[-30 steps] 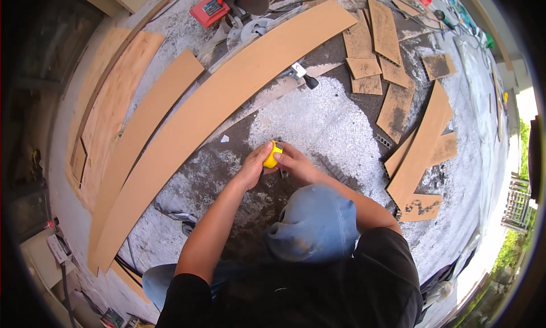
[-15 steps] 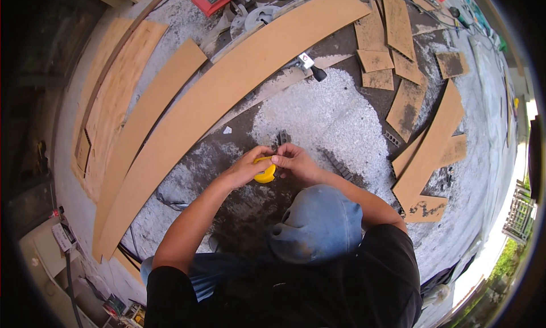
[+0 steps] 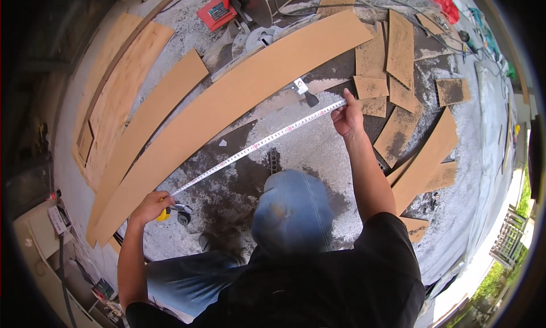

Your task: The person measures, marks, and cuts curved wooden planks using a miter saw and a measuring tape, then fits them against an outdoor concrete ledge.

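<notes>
A white tape blade (image 3: 256, 146) with printed markings runs on a diagonal between my hands. My left hand (image 3: 152, 206), low at the left, grips the yellow tape measure case (image 3: 164, 214); part of it hides behind my fingers. My right hand (image 3: 348, 115) pinches the blade's far end, up at the right. Just beyond the blade lies a long curved tan board (image 3: 239, 86), with a narrower board (image 3: 151, 109) to its left. A small white-and-black tool (image 3: 304, 89) sits at the long board's near edge.
Several tan offcuts (image 3: 401, 52) and a longer strip (image 3: 424, 160) lie at the right. A red saw (image 3: 216, 12), cables and a red cloth (image 3: 441, 4) are at the top. Pale wood sheets (image 3: 125, 78) lie at the left. My bent knee (image 3: 291, 208) is below the blade.
My hands have moved apart from the middle, the left down-left and the right up-right, pulling the blade out of the case between them.
</notes>
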Action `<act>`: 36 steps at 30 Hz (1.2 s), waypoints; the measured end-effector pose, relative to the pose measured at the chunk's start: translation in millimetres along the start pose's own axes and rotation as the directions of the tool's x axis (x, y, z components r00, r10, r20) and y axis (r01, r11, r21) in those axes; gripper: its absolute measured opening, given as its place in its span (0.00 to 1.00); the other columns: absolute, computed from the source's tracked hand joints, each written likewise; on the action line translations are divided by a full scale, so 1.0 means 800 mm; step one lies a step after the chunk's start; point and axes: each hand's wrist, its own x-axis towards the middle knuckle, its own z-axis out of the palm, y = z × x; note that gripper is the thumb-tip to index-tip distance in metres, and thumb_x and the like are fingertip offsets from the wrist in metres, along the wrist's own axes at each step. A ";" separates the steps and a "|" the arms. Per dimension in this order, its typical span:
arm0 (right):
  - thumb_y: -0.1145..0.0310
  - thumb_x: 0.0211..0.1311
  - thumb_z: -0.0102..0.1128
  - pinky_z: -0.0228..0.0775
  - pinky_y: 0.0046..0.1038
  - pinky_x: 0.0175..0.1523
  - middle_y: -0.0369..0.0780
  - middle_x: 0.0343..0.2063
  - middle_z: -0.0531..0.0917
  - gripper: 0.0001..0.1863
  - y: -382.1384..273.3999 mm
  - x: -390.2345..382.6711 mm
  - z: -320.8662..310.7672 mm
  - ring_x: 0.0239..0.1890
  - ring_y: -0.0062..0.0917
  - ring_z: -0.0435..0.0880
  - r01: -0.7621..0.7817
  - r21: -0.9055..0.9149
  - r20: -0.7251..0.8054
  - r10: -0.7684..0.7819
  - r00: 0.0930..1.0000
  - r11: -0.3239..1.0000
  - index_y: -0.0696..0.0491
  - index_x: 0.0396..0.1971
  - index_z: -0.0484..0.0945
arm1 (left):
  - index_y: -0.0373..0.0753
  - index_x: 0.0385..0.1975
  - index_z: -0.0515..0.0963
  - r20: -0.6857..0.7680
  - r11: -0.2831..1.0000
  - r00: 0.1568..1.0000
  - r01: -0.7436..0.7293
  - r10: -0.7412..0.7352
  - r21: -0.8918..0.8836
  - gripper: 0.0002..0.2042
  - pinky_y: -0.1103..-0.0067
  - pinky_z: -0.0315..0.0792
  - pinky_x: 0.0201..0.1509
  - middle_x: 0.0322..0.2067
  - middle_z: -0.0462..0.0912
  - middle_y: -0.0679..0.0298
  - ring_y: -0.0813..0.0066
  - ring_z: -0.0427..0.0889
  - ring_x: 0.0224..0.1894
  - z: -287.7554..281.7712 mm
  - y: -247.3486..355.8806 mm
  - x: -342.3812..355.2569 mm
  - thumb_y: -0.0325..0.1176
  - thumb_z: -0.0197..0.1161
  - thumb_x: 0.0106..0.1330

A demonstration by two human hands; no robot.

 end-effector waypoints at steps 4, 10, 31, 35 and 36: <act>0.46 0.73 0.61 0.67 0.21 0.31 0.30 0.25 0.77 0.20 -0.004 -0.003 0.056 0.25 0.18 0.72 -0.044 -0.033 0.118 0.047 0.992 0.999 0.49 0.37 0.75 | 0.34 0.31 0.84 -0.062 0.998 0.996 -0.060 0.060 -0.002 0.19 0.76 0.75 0.42 0.25 0.83 0.61 0.74 0.81 0.31 -0.037 0.030 -0.038 0.45 0.58 0.76; 0.50 0.69 0.66 0.76 0.29 0.42 0.34 0.36 0.80 0.21 0.079 -0.035 0.073 0.36 0.23 0.79 -0.247 -0.519 0.165 0.380 0.910 0.818 0.51 0.48 0.77 | 0.32 0.31 0.84 -0.053 0.973 0.972 -0.229 0.228 -0.019 0.25 0.73 0.75 0.46 0.29 0.85 0.59 0.70 0.82 0.35 -0.052 0.116 0.044 0.48 0.51 0.80; 0.54 0.68 0.61 0.80 0.32 0.33 0.41 0.33 0.84 0.22 -0.122 0.016 0.033 0.31 0.29 0.87 -0.071 -0.984 -0.072 0.005 0.997 -0.162 0.60 0.46 0.80 | 0.33 0.29 0.83 0.012 0.878 0.916 -0.380 0.401 -0.291 0.24 0.76 0.72 0.38 0.26 0.82 0.65 0.77 0.77 0.31 -0.014 0.172 0.269 0.48 0.53 0.79; 0.53 0.74 0.56 0.79 0.31 0.38 0.43 0.41 0.85 0.24 -0.050 0.083 0.063 0.36 0.29 0.85 0.000 -0.873 -0.076 -0.136 0.988 0.487 0.60 0.53 0.77 | 0.35 0.28 0.83 0.070 0.917 0.965 -0.217 0.254 -0.336 0.23 0.78 0.70 0.38 0.26 0.81 0.66 0.78 0.76 0.30 -0.029 0.178 0.261 0.47 0.53 0.79; 0.52 0.76 0.53 0.79 0.31 0.43 0.45 0.45 0.85 0.25 -0.050 0.105 0.056 0.39 0.29 0.85 0.040 -0.735 -0.103 -0.171 0.980 0.676 0.60 0.57 0.75 | 0.36 0.28 0.83 0.110 0.914 0.963 -0.195 0.248 -0.355 0.23 0.78 0.69 0.39 0.26 0.81 0.66 0.78 0.75 0.31 -0.025 0.190 0.273 0.47 0.53 0.79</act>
